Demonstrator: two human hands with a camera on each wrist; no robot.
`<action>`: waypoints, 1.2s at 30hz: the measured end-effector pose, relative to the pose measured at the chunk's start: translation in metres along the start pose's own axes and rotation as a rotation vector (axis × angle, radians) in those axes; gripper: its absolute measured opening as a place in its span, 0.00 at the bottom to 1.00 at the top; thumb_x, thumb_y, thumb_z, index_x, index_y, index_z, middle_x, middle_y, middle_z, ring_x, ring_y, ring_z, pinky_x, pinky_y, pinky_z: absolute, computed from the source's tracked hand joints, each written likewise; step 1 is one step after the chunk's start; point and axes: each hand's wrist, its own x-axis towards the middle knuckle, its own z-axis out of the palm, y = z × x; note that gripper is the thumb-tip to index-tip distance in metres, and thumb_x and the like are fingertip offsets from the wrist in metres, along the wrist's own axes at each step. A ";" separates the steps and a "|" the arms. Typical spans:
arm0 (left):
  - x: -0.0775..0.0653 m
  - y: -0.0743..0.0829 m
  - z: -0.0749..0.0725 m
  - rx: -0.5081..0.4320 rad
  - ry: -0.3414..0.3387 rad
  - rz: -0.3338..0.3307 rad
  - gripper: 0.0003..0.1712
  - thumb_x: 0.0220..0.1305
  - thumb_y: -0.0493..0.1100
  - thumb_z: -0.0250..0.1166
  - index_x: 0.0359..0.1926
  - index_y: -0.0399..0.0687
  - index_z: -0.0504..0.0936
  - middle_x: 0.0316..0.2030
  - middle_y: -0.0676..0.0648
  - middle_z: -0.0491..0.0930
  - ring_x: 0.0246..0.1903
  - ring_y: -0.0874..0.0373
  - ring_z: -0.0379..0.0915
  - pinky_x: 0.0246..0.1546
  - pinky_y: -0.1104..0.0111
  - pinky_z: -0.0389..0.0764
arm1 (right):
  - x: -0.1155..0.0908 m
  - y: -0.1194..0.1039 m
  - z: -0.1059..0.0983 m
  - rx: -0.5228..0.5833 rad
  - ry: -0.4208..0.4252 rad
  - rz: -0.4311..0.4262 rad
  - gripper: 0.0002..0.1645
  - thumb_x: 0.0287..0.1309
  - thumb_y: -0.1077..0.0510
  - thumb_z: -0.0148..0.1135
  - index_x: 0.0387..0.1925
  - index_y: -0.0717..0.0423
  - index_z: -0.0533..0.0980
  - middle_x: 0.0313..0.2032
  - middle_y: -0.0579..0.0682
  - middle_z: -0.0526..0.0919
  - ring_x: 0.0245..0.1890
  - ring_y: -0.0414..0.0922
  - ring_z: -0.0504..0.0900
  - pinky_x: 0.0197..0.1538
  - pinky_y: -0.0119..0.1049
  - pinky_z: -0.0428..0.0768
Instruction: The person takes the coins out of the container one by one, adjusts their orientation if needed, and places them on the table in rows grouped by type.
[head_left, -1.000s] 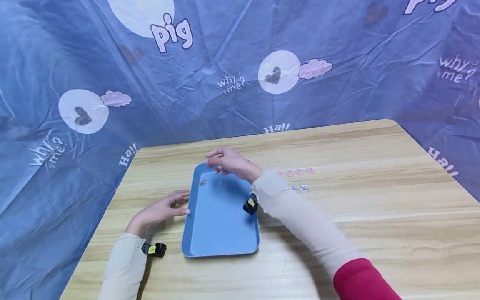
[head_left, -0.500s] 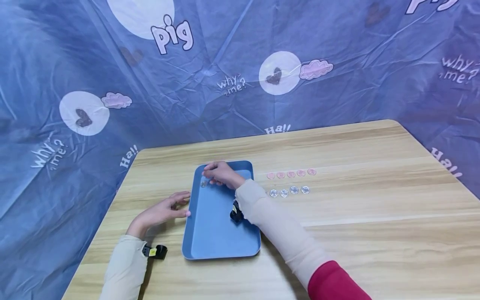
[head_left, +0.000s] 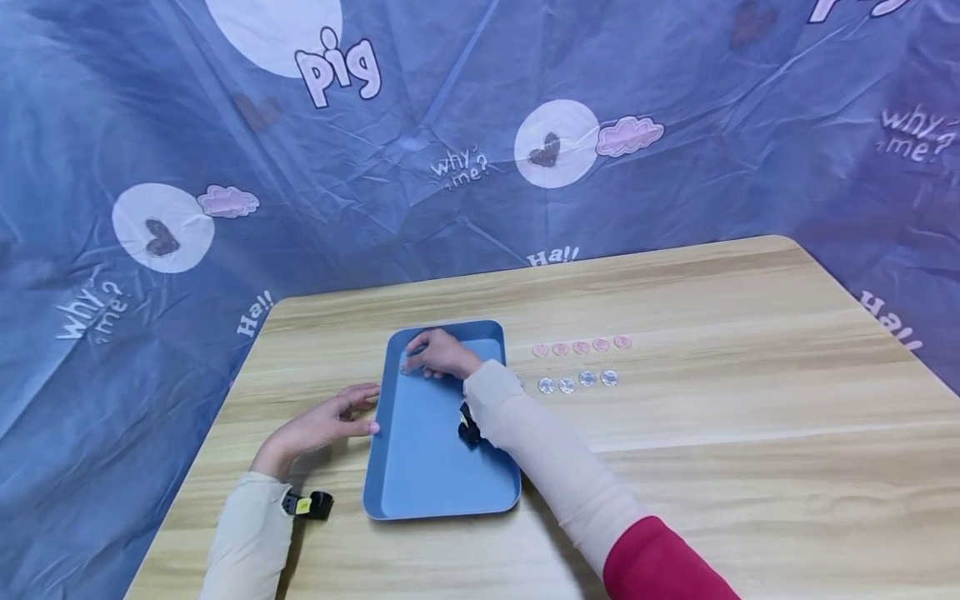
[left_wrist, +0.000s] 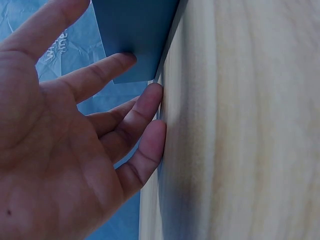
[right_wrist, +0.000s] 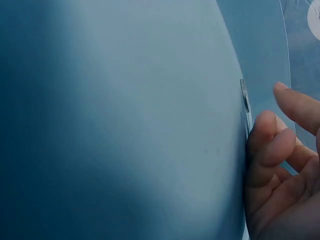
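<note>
A blue tray (head_left: 438, 467) lies on the wooden table. My left hand (head_left: 322, 423) is at its left side; in the left wrist view the fingers (left_wrist: 107, 70) are spread, one against the tray wall. Inside the tray's far left corner, my right hand (head_left: 441, 354) reaches down beside a small silvery coin (head_left: 404, 368), mostly covered in the head view. The right wrist view shows this coin (right_wrist: 244, 95) nearly edge-on, just past the fingertips, with a gap between it and the index finger (right_wrist: 295, 102).
Right of the tray, a row of several pink coins (head_left: 581, 347) lies on the table (head_left: 712, 417). Nearer is a row of several silvery coins (head_left: 567, 385), one partly behind the right sleeve (head_left: 555, 467). A printed blue cloth (head_left: 450, 225) hangs behind.
My right hand has come down from above the tray's far edge to the coin in the corner. The forearm has shifted left, uncovering more coins on the table. My left hand has stayed put.
</note>
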 end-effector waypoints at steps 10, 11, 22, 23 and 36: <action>-0.001 -0.001 0.000 0.002 0.009 -0.005 0.42 0.65 0.52 0.64 0.73 0.43 0.57 0.71 0.35 0.54 0.67 0.35 0.57 0.63 0.41 0.63 | 0.002 -0.002 0.003 -0.226 -0.009 0.000 0.18 0.59 0.57 0.66 0.51 0.53 0.80 0.25 0.47 0.77 0.15 0.39 0.67 0.20 0.30 0.68; -0.001 -0.001 0.000 0.002 0.010 -0.005 0.42 0.65 0.52 0.64 0.73 0.43 0.57 0.72 0.35 0.54 0.66 0.35 0.57 0.63 0.41 0.64 | 0.003 -0.003 0.003 -0.250 -0.012 0.000 0.17 0.59 0.57 0.65 0.51 0.53 0.80 0.27 0.46 0.78 0.15 0.39 0.67 0.20 0.30 0.68; 0.000 -0.002 0.000 0.011 0.013 0.002 0.42 0.64 0.52 0.64 0.73 0.42 0.57 0.72 0.35 0.54 0.67 0.36 0.57 0.64 0.42 0.63 | 0.003 -0.006 0.004 -0.405 0.003 0.023 0.15 0.61 0.56 0.65 0.50 0.47 0.81 0.39 0.45 0.84 0.17 0.39 0.70 0.22 0.31 0.69; 0.001 -0.002 0.000 0.013 0.013 0.003 0.42 0.64 0.52 0.64 0.73 0.42 0.57 0.72 0.35 0.54 0.67 0.36 0.57 0.64 0.42 0.63 | 0.003 -0.007 0.004 -0.420 0.007 0.023 0.15 0.61 0.56 0.65 0.49 0.46 0.81 0.40 0.44 0.84 0.18 0.39 0.70 0.23 0.31 0.69; 0.000 -0.002 0.001 -0.006 0.014 0.009 0.43 0.65 0.51 0.64 0.73 0.41 0.57 0.71 0.34 0.55 0.67 0.35 0.57 0.64 0.42 0.63 | 0.002 -0.009 0.007 -0.518 0.026 0.002 0.09 0.61 0.55 0.64 0.43 0.43 0.82 0.42 0.43 0.83 0.22 0.39 0.75 0.26 0.31 0.72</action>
